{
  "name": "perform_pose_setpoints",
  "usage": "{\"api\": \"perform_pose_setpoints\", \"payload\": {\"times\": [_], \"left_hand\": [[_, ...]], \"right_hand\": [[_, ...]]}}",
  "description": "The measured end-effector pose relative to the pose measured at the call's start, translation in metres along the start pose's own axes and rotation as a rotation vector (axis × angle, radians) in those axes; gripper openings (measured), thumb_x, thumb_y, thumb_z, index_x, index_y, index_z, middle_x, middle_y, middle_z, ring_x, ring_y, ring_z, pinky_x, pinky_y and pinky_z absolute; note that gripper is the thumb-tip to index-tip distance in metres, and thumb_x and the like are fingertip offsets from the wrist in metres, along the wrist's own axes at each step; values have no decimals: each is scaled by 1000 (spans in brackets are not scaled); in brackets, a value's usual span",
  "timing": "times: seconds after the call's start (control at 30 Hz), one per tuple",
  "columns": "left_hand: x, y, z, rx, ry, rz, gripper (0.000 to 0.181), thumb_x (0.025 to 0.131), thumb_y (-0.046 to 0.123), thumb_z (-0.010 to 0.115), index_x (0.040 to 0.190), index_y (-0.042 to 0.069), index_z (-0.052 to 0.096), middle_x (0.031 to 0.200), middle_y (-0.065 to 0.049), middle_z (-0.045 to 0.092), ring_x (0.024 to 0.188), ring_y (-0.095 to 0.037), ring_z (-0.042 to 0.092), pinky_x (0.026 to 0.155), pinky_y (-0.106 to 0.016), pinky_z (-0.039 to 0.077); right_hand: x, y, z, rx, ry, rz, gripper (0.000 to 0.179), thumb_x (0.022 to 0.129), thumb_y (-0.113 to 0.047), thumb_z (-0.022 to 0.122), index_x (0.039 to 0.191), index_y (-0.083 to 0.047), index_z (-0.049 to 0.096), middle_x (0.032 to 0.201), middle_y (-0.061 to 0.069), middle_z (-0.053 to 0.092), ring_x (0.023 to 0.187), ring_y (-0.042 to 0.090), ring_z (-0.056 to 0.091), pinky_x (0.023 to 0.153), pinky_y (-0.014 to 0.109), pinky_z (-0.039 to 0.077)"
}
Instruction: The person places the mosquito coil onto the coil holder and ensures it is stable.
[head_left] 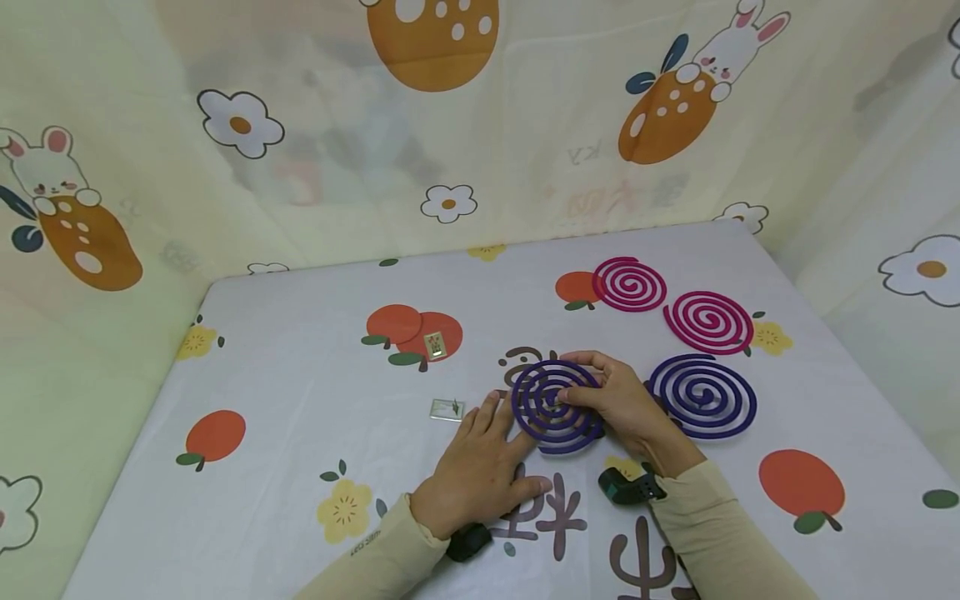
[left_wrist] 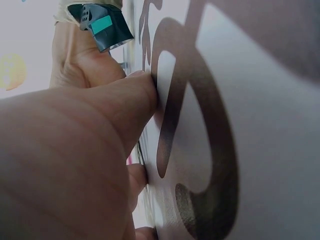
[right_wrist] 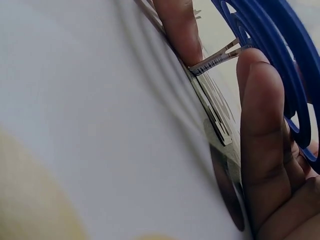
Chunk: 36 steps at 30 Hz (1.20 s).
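Blue coil (head_left: 551, 397) right of frame centre, above metal stand (right_wrist: 214, 63) | right hand (head_left: 626, 404) pinches it | left hand (head_left: 482, 467) spread, just left

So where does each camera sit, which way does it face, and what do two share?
Head: on the head, facing forward and down at table and held coil; left hand, right hand and sleeves show.
Left wrist: on that wrist, facing along the left hand, low over the table; its thumb and the right wrist's black device show.
Right wrist: on that wrist, facing its fingers, the held coil and a metal piece; another fingertip shows, likely the left hand's.
Shared: head and right wrist both show the held coil.
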<state>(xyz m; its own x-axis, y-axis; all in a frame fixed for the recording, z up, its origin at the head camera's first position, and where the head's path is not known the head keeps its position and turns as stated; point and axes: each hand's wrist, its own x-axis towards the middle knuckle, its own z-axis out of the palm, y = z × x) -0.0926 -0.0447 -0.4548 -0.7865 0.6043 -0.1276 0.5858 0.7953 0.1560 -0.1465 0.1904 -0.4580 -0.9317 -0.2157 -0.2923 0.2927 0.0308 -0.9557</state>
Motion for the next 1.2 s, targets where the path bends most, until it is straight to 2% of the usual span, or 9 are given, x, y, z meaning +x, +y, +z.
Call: {"api": "perform_pose_setpoints", "payload": {"times": [0.3,0.57,0.9,1.0,1.2], "left_hand": [[0,0,-1,0,9,4,80,99,67,53,166,33,29,172,-16,20,158,-41,20,123,-55,28],[0,0,-1,-14,0,-1,80,99,67,53,166,33,27,173,-16,19,159,-41,18,124,-55,27],[1,0,0,-20,-15,-10,81,99,68,52,167,34,24,174,-16,14,159,-41,16,124,-55,26],[1,0,0,-25,-15,-10,81,99,68,52,167,35,24,174,-16,13,159,-41,15,124,-55,26],[1,1,0,-32,-17,-13,81,99,68,52,167,34,24,174,-16,13,159,-40,14,125,-55,25]], "right_hand": [[0,-1,0,-2,5,3,58,93,0,72,146,0,48,118,16,72,92,15,71,77,28,59],[-1,-2,-1,-26,7,6,57,93,-1,72,145,-1,48,127,19,69,99,16,71,83,28,59],[0,-2,1,-48,3,9,59,92,-2,74,146,0,49,134,24,64,100,17,69,83,28,59],[0,-2,0,-54,-3,-2,59,92,-2,74,145,2,49,132,24,64,98,17,69,79,28,59],[-1,-2,0,-57,-18,-15,58,93,0,73,145,3,49,122,20,68,86,16,68,63,28,58]]}}
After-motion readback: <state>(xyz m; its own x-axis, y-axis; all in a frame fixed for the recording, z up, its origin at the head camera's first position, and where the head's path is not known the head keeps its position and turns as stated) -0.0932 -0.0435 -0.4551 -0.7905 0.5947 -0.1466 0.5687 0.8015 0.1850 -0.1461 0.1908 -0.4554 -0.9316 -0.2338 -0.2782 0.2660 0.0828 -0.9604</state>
